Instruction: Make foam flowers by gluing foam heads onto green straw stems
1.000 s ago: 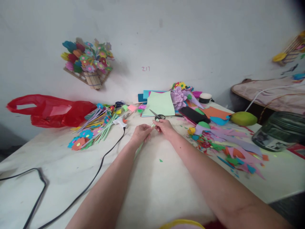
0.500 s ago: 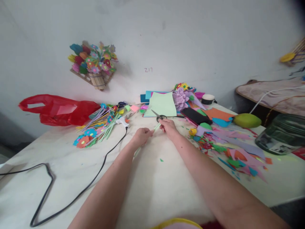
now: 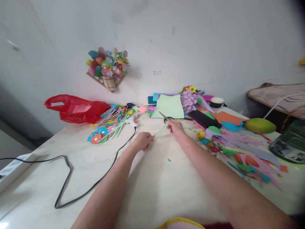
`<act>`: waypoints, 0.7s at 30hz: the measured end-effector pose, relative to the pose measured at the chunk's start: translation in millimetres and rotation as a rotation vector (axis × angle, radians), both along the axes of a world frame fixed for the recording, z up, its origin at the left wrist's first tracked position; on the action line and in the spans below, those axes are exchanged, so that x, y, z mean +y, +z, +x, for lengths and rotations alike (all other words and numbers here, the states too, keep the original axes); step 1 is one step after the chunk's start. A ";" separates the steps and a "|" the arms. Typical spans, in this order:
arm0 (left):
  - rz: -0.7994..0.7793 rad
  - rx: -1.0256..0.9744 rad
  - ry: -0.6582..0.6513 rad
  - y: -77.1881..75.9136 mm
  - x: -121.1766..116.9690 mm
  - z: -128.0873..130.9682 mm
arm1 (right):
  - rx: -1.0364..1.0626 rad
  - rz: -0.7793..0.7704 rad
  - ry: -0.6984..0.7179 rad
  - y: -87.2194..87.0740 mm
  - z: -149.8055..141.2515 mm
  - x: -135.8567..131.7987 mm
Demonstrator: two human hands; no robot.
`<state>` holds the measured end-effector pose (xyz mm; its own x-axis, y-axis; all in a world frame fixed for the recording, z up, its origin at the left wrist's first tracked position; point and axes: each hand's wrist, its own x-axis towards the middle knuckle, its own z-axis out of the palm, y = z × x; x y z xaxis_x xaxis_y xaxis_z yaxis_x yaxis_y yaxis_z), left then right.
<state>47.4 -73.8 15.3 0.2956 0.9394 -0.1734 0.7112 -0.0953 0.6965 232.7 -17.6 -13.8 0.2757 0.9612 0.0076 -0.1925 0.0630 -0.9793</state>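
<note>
A thin light-green paper stick (image 3: 159,130) runs between both hands above the pale table (image 3: 152,184). My left hand (image 3: 143,140) is closed around its near end. My right hand (image 3: 175,126) pinches its far end, just in front of a pair of scissors (image 3: 166,118) lying on the table. Behind the scissors lies a light-green paper sheet (image 3: 170,106) on a stack of coloured sheets.
A glue gun (image 3: 132,121) with a black cord (image 3: 78,178) lies left of the hands, beside several paper flowers on sticks (image 3: 108,124) and a red plastic bag (image 3: 76,109). Coloured paper scraps (image 3: 240,152), a black case (image 3: 205,118) and a green fruit (image 3: 259,125) crowd the right. A flower bouquet (image 3: 107,68) hangs on the wall.
My hands have drawn apart, so more of the green stick shows between them. The camera has turned left, shifting everything rightward in the picture.
</note>
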 end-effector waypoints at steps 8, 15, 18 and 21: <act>-0.028 -0.203 0.029 25.9 -16.9 -31.7 | 0.029 -0.042 0.009 11.1 -23.7 4.0; 0.441 -0.772 0.531 24.5 -4.5 -69.4 | -0.391 0.009 0.111 5.6 -72.1 20.6; 0.563 -0.944 0.686 20.1 -2.8 -80.8 | -0.787 0.151 0.100 5.6 -99.4 28.9; 0.580 -0.998 0.747 17.3 -2.8 -85.8 | -1.058 0.264 0.105 7.3 -127.1 33.6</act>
